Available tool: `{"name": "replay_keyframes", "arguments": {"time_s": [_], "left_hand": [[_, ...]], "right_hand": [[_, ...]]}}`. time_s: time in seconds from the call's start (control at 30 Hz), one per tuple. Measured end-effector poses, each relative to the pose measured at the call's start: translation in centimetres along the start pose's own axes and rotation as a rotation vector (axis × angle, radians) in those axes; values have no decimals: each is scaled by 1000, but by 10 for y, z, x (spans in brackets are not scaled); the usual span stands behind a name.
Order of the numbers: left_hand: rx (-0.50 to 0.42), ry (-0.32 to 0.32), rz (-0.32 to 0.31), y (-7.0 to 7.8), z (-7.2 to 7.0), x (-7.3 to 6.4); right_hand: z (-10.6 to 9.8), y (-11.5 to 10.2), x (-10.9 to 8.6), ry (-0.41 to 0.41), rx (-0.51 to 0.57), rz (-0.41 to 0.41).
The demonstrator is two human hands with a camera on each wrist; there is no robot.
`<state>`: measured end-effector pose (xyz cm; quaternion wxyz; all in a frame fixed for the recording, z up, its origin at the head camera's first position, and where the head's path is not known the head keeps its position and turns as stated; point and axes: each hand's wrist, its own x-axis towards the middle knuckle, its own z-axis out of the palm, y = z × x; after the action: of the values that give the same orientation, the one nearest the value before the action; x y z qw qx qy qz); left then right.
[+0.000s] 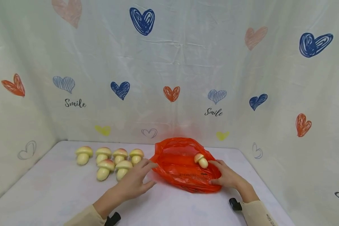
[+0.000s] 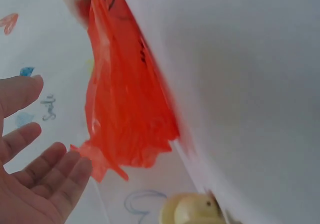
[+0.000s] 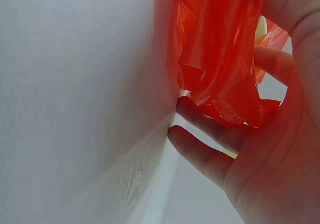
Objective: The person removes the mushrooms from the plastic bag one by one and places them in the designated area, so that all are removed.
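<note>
A red plastic bag lies on the white table with its wide mouth spread. A toy mushroom with a yellow-and-pink cap lies tilted inside the mouth, close to my right fingertips. My right hand holds the bag's right side, thumb at the front. In the right wrist view, red film runs between thumb and fingers, partly hiding them. My left hand hovers by the bag's left edge, fingers spread and holding nothing. The left wrist view shows its palm beside the bag.
Several similar mushrooms stand in two loose rows on the left of the table, the nearest partly behind my left hand. A white curtain printed with hearts hangs behind and around the table.
</note>
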<state>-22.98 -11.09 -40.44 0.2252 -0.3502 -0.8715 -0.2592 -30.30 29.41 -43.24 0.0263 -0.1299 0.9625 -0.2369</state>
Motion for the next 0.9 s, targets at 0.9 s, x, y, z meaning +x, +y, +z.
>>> {"name": "replay_keyframes", "arguments": {"time_s": [0.9], "left_hand": [[-197,-79,-67,23,51,72]], "right_hand": [[-2,2,5,-7,10,2]]}}
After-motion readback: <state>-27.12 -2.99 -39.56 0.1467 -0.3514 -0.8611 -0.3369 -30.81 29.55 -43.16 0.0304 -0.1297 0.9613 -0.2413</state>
